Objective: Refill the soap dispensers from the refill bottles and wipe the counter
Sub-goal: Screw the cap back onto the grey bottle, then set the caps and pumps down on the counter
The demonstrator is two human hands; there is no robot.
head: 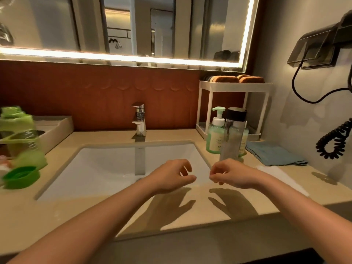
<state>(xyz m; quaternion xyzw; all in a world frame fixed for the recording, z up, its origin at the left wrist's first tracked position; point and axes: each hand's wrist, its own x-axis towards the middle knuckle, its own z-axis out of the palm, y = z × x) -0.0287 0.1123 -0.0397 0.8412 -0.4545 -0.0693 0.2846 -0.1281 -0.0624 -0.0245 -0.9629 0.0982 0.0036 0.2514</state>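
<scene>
A green pump soap dispenser (pixel 215 138) stands on the counter right of the sink. In front of it is a tall clear refill bottle (pixel 231 138) with a black cap, and a second green bottle (pixel 244 136) shows partly behind that. A folded blue cloth (pixel 274 153) lies to their right. My left hand (pixel 171 177) hovers over the sink's front right corner, fingers loosely curled, holding nothing. My right hand (pixel 231 174) hovers just in front of the clear bottle, fingers loosely bent and empty.
The white sink (pixel 95 168) with a chrome faucet (pixel 140 119) fills the counter's middle. A white rack (pixel 236 86) with sponges stands behind the bottles. Green containers (pixel 21 134) and a beige tray (pixel 55 126) sit at left. A wall hair dryer's coiled cord (pixel 335 140) hangs at right.
</scene>
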